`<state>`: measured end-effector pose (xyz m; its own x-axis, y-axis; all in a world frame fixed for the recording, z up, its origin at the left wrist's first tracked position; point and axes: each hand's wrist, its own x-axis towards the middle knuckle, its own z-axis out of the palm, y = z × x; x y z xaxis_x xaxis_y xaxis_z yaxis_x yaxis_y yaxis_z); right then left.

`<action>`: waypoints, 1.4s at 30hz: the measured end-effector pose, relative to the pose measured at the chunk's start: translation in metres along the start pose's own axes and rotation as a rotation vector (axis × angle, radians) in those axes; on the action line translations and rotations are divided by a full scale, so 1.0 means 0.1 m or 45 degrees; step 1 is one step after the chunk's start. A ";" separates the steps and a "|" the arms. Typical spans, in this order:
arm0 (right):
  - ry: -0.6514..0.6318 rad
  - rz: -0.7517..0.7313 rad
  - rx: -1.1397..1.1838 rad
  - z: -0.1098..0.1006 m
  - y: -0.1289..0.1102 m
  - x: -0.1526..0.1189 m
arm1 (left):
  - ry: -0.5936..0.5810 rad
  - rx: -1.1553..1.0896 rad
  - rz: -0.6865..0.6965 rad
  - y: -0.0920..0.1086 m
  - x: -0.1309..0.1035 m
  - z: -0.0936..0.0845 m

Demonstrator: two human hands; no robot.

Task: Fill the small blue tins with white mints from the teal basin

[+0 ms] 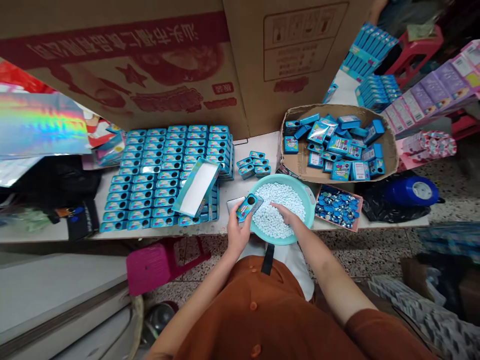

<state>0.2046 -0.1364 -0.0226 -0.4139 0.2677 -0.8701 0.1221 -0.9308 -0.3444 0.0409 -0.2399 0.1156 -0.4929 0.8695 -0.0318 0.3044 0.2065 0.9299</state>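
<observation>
My left hand (239, 231) is closed around a small blue tin (246, 207) that has a dark round opening, held at the left rim of a turquoise basin (310, 210). White pellets (279, 192) fill much of the basin. Among the pellets is my right hand (285, 214), its fingertips touching them; whether it has picked any up is hidden. Several similar blue tins (258, 162) stand just behind the basin. To its right, a shallow pink box (358, 214) holds blue and silver round caps (335, 206).
Rows of blue tins (140, 192) stand at the left, with an open carton (198, 187) lying on them. A cardboard tray (305, 172) of jumbled tins is behind the basin to the right. Large cardboard boxes (240, 60) block the back. A pink stool (148, 270) stands below the table.
</observation>
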 end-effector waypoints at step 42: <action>0.233 -1.111 0.719 0.45 -0.29 -1.14 | -0.620 0.250 0.339 0.01 -0.06 0.39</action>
<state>0.2074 -0.1515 0.1020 -0.0077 0.8900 -0.4558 -0.6099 -0.3655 -0.7032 0.0762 -0.2271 0.1027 0.0382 0.9992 -0.0144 0.5344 -0.0082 0.8452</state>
